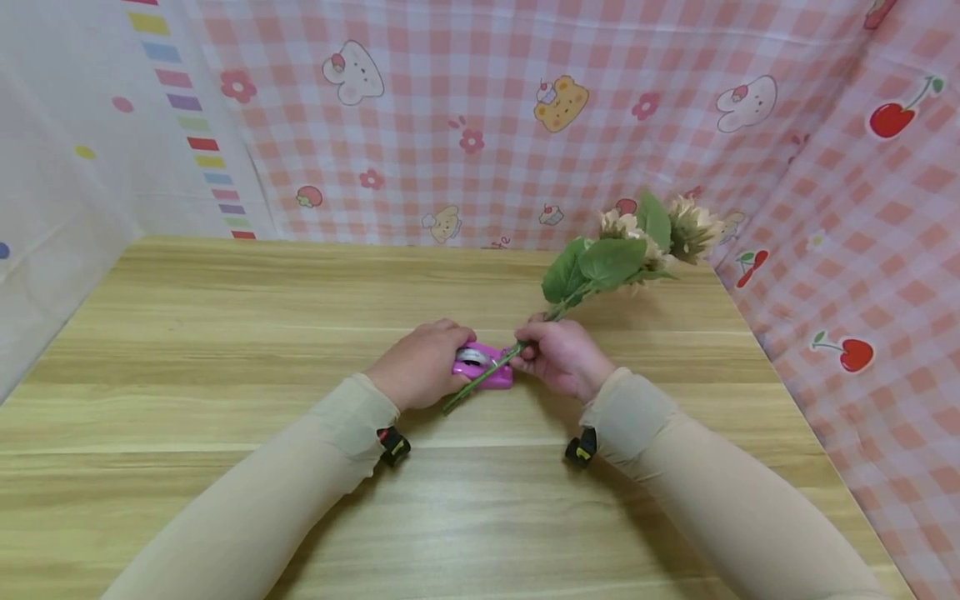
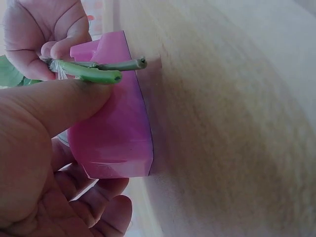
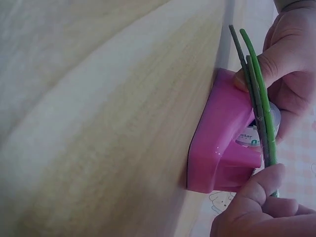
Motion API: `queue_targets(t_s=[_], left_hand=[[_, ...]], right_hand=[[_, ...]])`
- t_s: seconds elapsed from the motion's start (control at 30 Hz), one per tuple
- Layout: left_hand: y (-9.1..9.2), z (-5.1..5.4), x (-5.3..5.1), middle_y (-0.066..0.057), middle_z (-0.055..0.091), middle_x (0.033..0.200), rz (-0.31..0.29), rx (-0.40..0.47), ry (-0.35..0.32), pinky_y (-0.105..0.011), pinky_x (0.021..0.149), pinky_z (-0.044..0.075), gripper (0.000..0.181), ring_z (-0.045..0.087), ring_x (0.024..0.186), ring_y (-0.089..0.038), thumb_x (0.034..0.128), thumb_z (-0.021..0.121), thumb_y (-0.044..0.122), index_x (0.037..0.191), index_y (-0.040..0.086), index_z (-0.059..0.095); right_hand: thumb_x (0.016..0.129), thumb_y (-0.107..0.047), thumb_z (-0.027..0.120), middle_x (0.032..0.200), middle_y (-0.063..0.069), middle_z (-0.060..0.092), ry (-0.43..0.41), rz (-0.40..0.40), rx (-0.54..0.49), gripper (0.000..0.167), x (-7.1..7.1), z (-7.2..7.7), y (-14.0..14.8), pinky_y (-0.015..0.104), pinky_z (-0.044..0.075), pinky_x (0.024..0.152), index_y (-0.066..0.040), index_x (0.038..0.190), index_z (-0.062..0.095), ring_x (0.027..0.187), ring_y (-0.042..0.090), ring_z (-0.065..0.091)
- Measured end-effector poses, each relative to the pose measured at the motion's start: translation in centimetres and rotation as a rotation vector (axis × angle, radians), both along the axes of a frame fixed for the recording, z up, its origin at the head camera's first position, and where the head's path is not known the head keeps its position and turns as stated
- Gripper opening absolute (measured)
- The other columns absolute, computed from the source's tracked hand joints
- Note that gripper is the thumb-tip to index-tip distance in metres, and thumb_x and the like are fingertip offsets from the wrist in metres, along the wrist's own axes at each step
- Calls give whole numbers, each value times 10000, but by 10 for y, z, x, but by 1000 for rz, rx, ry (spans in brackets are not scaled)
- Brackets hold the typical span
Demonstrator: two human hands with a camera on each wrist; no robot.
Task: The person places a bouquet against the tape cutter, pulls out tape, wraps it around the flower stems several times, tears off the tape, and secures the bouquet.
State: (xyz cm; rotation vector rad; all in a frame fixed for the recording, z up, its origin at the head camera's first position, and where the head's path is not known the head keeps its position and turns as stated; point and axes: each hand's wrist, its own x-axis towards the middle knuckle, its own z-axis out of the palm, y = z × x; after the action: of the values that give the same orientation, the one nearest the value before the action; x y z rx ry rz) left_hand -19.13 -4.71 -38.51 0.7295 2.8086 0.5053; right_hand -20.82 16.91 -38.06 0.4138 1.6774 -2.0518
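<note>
A pink tape dispenser [image 1: 498, 382] stands on the wooden table, and my left hand [image 1: 420, 360] grips its left end, thumb on the near side. The clear tape roll [image 1: 472, 357] shows in its top. My right hand [image 1: 564, 357] pinches the green stems [image 1: 480, 382] of several artificial flowers [image 1: 693, 229] just beyond the dispenser's right end. These stems slant across the dispenser, cut ends toward me. A shiny clear strip, like tape, shows on the stems [image 2: 101, 75] beside my right fingers in the left wrist view. Pale blooms and broad green leaves [image 1: 611, 262] point away to the right.
The wood-grain table [image 1: 225, 333] spreads around both hands. A pink checked cloth [image 1: 420, 142] hangs behind it, with another cherry-print cloth [image 1: 847, 275] along the right edge. A white cloth [image 1: 60, 183] hangs at the left. Black wrist cameras [image 1: 393, 446] sit at both cuffs.
</note>
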Motion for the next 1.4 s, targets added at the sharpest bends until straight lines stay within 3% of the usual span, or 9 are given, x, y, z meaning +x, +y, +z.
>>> queue_targets(t_s=[0.5, 0.83, 1.1, 1.4], left_hand=[[0, 0, 0, -96, 592, 1474, 6, 3, -8, -439, 1218, 448, 569, 560, 1371, -289, 991, 748, 317, 1474, 72, 573], [0, -2, -2, -91, 597, 1467, -1, -7, 0, -439, 1210, 457, 574, 567, 1362, -286, 993, 744, 325, 1481, 81, 568], [-1, -3, -2, -100, 583, 1491, -8, -18, 2, -445, 1221, 445, 579, 556, 1383, -293, 1001, 733, 328, 1494, 82, 556], [-1, -1, -1, -107, 568, 1516, -9, -15, 1, -447, 1232, 432, 589, 540, 1408, -299, 1001, 733, 313, 1506, 78, 544]], right_hand=[[1029, 0, 495, 796, 24, 556, -10, 43, 82, 112, -1, 5, 1, 230, 611, 719, -73, 944, 489, 663, 110, 557], [1017, 60, 525, 732, 21, 577, -10, 25, 50, 178, -3, 8, 5, 269, 645, 790, -80, 920, 472, 678, 119, 590], [1009, 35, 464, 741, 36, 572, -25, 16, 51, 254, -6, 7, 4, 278, 649, 821, -29, 804, 600, 669, 108, 546], [999, 37, 439, 756, 25, 500, -56, 25, 16, 188, -9, 5, 7, 280, 650, 841, -37, 842, 509, 689, 109, 522]])
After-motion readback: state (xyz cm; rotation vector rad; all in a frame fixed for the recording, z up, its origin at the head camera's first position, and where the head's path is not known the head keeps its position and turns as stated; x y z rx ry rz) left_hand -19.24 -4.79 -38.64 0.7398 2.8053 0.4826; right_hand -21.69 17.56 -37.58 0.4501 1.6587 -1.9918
